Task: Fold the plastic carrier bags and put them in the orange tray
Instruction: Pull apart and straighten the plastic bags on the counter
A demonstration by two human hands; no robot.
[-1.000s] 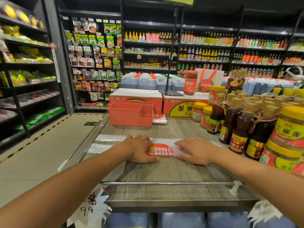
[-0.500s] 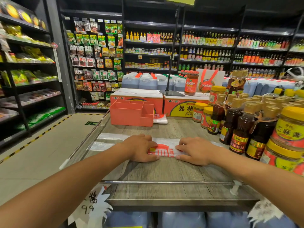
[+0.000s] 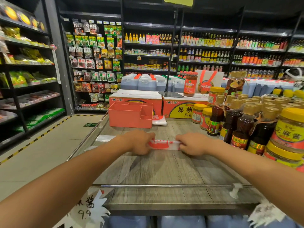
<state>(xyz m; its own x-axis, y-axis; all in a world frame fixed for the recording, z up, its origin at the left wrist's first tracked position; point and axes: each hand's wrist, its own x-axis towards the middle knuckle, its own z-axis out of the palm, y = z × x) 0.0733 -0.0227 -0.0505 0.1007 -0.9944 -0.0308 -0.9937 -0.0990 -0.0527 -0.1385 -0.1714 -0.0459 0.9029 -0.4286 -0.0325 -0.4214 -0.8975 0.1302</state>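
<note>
Pinched at both ends on the grey wood-grain tabletop [image 3: 164, 167]: white-and-red plastic carrier bag [image 3: 162, 144], folded to a narrow strip with its long axis running left to right, left hand [image 3: 139, 142] curled on one end, right hand [image 3: 192, 143] on the other. Straight ahead beyond it, apart, nearer the left hand: orange compartmented plastic tray [image 3: 130, 116]. Legible: "芝麻酱" on the yellow-lidded jar [image 3: 289, 130] at right, "9.9" on the white paper price tag [image 3: 84, 212]; print on the bag too blurred to read.

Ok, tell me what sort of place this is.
A supermarket, most likely its condiment section: shelves of bottled sauces fill the background, packets hang in rows beside them, and a handwritten price card reading 9.9 sits at the front of a display table stacked with jars.
</note>
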